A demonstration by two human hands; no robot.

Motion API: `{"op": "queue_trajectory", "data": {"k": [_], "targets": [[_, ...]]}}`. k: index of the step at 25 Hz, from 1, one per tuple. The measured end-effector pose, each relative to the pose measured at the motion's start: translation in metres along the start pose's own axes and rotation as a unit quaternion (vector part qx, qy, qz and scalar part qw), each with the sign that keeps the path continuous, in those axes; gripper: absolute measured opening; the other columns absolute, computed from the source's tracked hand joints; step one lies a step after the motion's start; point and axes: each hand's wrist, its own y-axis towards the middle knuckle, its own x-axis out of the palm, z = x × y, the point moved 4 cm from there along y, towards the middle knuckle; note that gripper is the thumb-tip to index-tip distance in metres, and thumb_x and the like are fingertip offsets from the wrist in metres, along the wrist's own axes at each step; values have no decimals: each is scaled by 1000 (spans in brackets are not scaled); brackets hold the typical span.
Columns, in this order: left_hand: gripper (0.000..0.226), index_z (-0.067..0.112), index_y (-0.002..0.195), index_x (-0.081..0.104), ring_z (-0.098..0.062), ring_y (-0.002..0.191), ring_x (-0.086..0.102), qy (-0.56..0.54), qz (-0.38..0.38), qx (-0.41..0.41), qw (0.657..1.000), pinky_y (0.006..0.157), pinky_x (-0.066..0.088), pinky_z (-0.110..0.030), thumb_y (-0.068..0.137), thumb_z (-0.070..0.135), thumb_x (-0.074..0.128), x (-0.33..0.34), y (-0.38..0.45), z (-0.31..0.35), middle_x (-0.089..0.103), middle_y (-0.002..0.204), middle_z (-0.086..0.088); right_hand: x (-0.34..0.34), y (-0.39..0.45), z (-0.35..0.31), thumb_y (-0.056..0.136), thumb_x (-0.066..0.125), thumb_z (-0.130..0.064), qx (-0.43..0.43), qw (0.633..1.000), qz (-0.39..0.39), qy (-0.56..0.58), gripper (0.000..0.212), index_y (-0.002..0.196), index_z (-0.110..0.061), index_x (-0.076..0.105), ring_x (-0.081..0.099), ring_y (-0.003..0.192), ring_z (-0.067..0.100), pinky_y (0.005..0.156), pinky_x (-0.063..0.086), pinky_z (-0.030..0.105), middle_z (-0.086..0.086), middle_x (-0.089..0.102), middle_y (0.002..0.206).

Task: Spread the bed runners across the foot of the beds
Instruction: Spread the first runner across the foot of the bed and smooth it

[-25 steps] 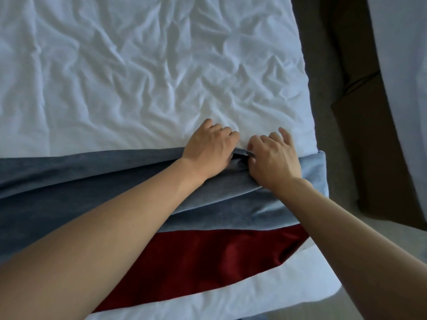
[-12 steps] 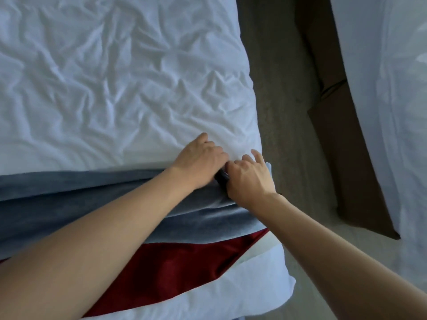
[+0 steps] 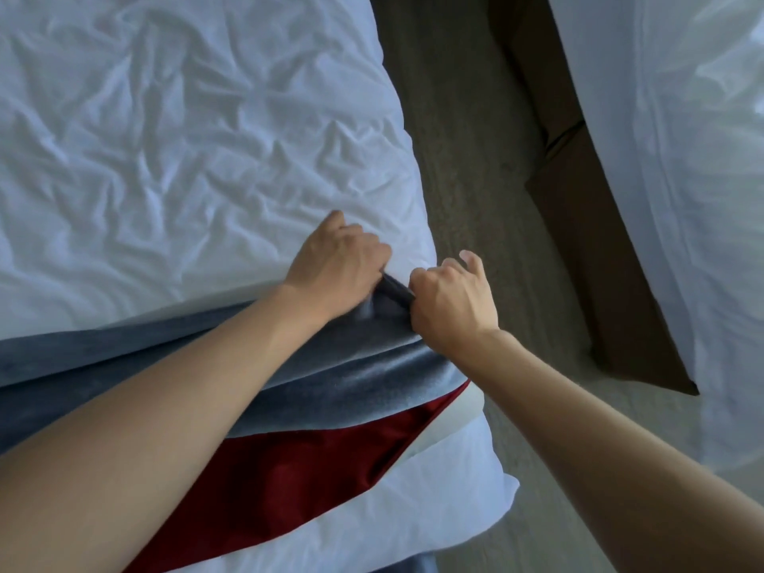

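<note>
The runner point(image 3: 359, 366), blue-grey with a red panel showing below, is laid across the bed point(image 3: 186, 150), and its far edge is bunched between the two hands close to the bed's right side. The edge is gripped by the left hand point(image 3: 339, 262), whose fingers are curled over the fold. The same fold is pinched by the right hand point(image 3: 452, 303) just beside it, with one finger left sticking out; a short dark strip of cloth is stretched between the two fists.

Compared with a second ago, both hands have been carried toward the bed's right side, and the runner's end, which then lay flat on top past the right hand, is now drawn to the side and seems to hang over it. The grips themselves have been kept.

It is judged that the cloth is being pulled along toward the right side, so that the foot is covered from side to side. Folds are still seen in the blue part near the hands, so smoothing is probably yet to be done. A second bed point(image 3: 682, 200) is seen beyond the carpet point(image 3: 463, 159), to the right of the first; no runner can be seen on it.
</note>
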Motion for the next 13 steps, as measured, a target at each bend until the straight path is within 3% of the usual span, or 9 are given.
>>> {"op": "queue_trajectory", "data": {"k": [2,4,6,9,13], "targets": [[9,18,79,64,-26,78,60,-13,36,-37,999,80,33,-38,87,21,59,-6,1,-15,68,80,-1,2,6,14,85,56,-17,8,999,-46,3,8,85,-21,62,57,94,22,117,16,49,-2,62,78],[9,19,82,64,-25,79,59,-34,31,-26,999,81,34,-38,87,21,57,-7,0,-10,68,81,0,7,9,17,87,55,-18,-4,997,-74,11,16,95,-27,65,55,87,19,113,22,46,-3,62,78],[13,22,90,65,-23,86,58,-45,-14,21,999,85,33,-37,90,27,53,2,4,17,68,88,2,12,7,17,89,52,-23,-19,997,-77,-4,13,94,-29,62,50,70,17,94,35,37,-6,54,69],[16,23,90,63,-23,89,58,1,-41,65,997,86,31,-36,92,24,47,12,18,49,67,92,1,20,-3,33,86,50,-20,-4,995,-97,-23,11,83,-25,60,50,64,19,75,31,32,-4,56,72],[12,20,87,64,-27,84,59,-28,37,-54,997,86,33,-39,90,21,52,-1,40,8,69,90,-1,22,-13,72,85,52,-27,45,993,-108,-1,10,85,-24,62,57,67,19,73,36,32,-6,60,71]]}}
